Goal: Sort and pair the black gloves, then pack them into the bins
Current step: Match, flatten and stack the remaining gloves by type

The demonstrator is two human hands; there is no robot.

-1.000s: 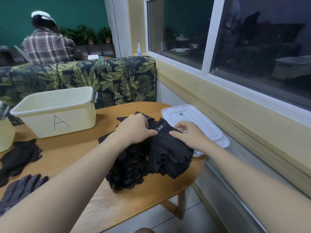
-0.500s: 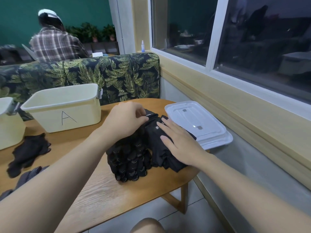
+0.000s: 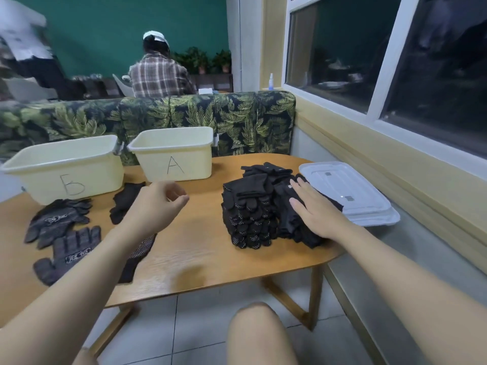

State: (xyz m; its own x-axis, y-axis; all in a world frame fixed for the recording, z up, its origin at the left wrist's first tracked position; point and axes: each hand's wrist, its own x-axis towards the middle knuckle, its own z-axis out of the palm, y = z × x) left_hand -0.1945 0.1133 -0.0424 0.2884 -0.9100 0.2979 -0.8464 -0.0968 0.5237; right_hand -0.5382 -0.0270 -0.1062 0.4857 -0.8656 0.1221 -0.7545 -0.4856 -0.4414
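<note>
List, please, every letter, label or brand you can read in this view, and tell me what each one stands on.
"A": handwritten in dark marker on the front of the right cream bin.
"B", roughly drawn: handwritten on the front of the left cream bin.
White logo on the nearer grey glove: too blurred to read.
White logo on the farther grey glove: too blurred to read.
Small white tag on the glove pile: too small to read.

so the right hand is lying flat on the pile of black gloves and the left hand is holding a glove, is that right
Not quite. The head view shows the left hand holding nothing, loosely curled above the oval wooden table. The right hand does lie flat on the pile of black gloves.
</note>
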